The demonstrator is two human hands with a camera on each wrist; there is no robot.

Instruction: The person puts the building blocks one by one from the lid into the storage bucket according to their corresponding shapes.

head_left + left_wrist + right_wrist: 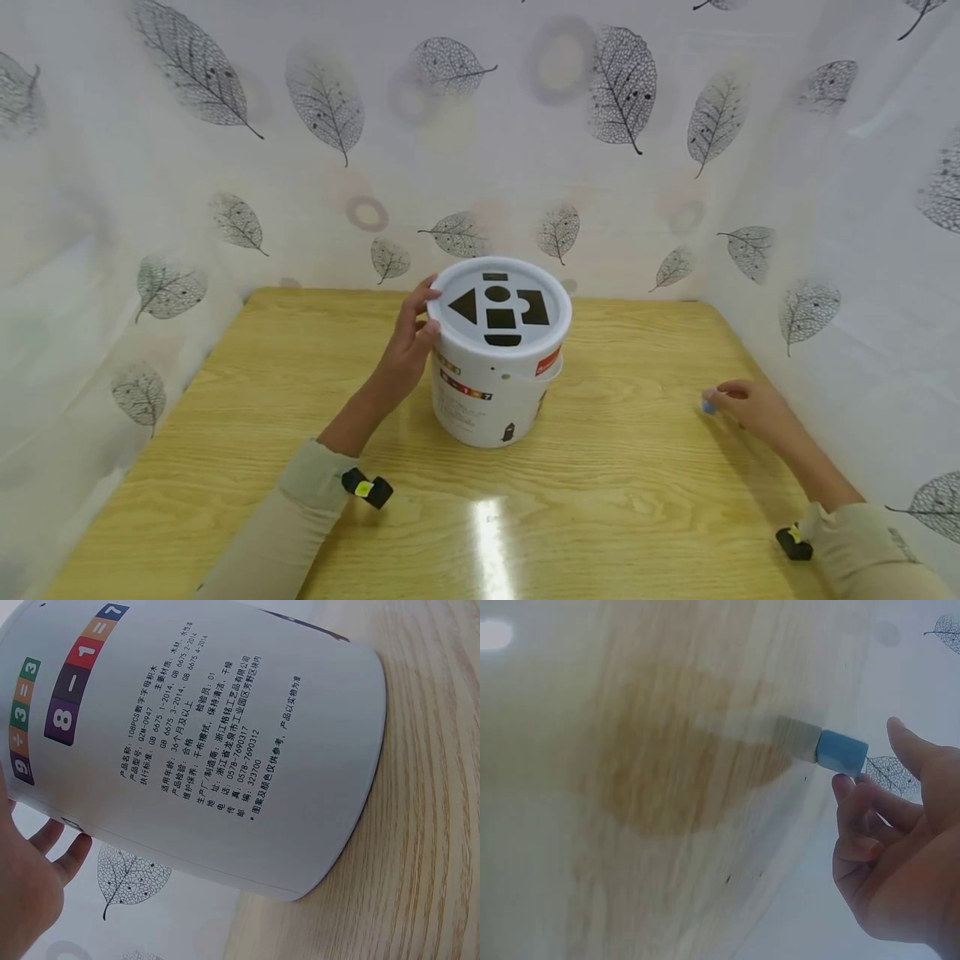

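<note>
A white lidded bucket point(483, 400) stands upright on the wooden table, printed with coloured sums and small text. Its lid point(468, 337) has several shaped cut-outs, among them a triangle, a circle and a square. My left hand point(408, 346) holds the bucket at the left of the lid rim, thumb nearer me and fingers farther round. Far to the right, a small blue block point(842, 753) sits on the table. My right hand point(900, 840) is at this block, fingertips right by its lower edge, while the thumb stands apart from it.
The wooden table point(300, 500) runs back to a pale wall covering point(495, 183) with leaf prints, which also lines both sides. A white carrying handle point(553, 372) hangs at the bucket's right. Black wrist cameras point(367, 487) sit on both sleeves.
</note>
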